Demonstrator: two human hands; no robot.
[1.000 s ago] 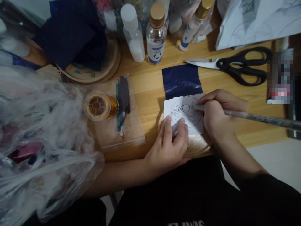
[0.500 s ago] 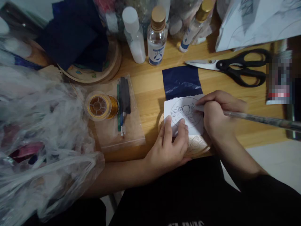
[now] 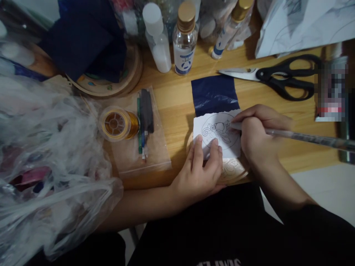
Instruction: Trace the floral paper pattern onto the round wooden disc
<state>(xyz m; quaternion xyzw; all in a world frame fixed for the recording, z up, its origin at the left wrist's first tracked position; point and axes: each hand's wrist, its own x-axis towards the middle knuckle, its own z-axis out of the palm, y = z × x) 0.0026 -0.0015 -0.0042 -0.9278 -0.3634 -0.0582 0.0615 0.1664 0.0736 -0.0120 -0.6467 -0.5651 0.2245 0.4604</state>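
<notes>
My right hand (image 3: 256, 138) is closed around a pen (image 3: 302, 136) with a clear, patterned barrel; its tip rests at the right side of the drawing. Under the tip lies a small torn-edged sheet of white paper (image 3: 203, 123), showing a line drawing of flowers and leaves inside a circle. My left hand (image 3: 201, 166) holds this paper down with its fingers against a round pale wooden piece (image 3: 233, 167) that carries carved or drawn curls. Part of that piece is hidden by paper and hands. A dark blue sheet (image 3: 215, 94) sticks out beyond the paper's upper edge.
Black-handled scissors (image 3: 288, 75) lie at the upper right. Bottles (image 3: 184, 55) stand along the back. To the left are a spool of golden thread or wire (image 3: 119, 123), a clear bag (image 3: 158, 147) with slim tools, a crumpled plastic bag (image 3: 69, 207) and dark blue sheets (image 3: 88, 40) on round wood.
The view has shifted very slightly. Both hands stay nearly in place, with the pen tip at about the same spot on the drawing.
</notes>
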